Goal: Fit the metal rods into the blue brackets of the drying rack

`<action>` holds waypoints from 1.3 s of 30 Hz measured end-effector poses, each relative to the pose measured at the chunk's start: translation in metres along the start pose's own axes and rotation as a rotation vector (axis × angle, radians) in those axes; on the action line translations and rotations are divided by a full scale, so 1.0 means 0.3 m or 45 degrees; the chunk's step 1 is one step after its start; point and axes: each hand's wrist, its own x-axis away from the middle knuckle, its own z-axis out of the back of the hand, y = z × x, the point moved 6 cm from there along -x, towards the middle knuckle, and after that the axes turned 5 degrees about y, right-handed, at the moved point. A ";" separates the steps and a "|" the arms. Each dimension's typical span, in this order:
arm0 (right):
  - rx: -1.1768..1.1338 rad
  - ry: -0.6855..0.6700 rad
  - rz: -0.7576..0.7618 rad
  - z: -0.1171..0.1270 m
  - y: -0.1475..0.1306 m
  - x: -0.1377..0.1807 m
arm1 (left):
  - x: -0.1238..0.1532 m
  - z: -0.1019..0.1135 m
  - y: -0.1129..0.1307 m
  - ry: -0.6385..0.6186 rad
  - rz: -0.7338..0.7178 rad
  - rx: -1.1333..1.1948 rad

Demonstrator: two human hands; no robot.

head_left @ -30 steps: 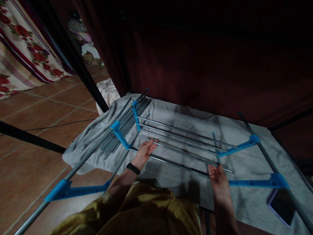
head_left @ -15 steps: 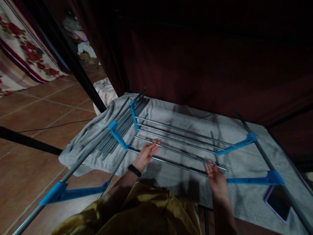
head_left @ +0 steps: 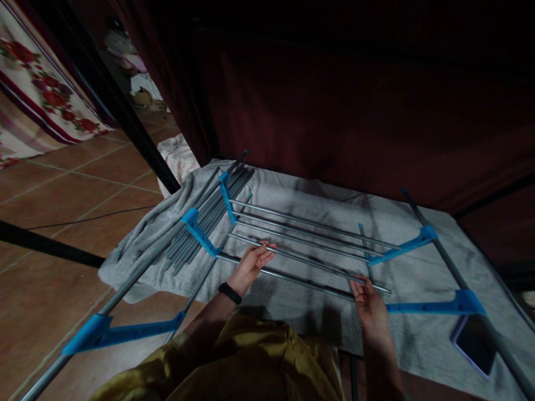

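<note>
Both my hands hold one thin grey metal tube (head_left: 311, 262) level above the grey cloth. My left hand (head_left: 252, 263) pinches it near its left part, thumb on top. My right hand (head_left: 370, 303) grips it close to its right end, which sticks out past the fingers. The tube lies between the crossbars of a partly assembled rack. Blue plastic brackets join the rack's tubes, among them a left bracket (head_left: 199, 233), a back right bracket (head_left: 402, 246) and a front right bracket (head_left: 438, 304). A front crossbar (head_left: 301, 283) passes just below my hands.
Several loose grey tubes (head_left: 209, 214) lie in a pile on the grey cloth (head_left: 267, 181) at left. A phone (head_left: 474, 345) rests beneath the right rail. Dark red curtain (head_left: 334, 111) hangs behind, and a black bar (head_left: 129, 128) slants down at left.
Both hands and the held tube stay almost in place. The whole view has shifted very slightly.
</note>
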 end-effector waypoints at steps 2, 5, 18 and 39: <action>-0.030 0.012 -0.019 0.007 0.006 -0.006 | 0.006 -0.008 -0.006 -0.011 0.016 0.005; -0.109 -0.002 -0.073 0.013 0.017 -0.012 | 0.016 -0.021 -0.023 -0.018 0.051 -0.002; -0.059 -0.091 -0.047 -0.004 0.006 0.006 | 0.020 -0.039 -0.045 0.011 0.085 -0.015; -0.150 -0.019 0.000 0.008 0.011 0.021 | -0.007 0.014 0.030 0.179 -0.036 0.057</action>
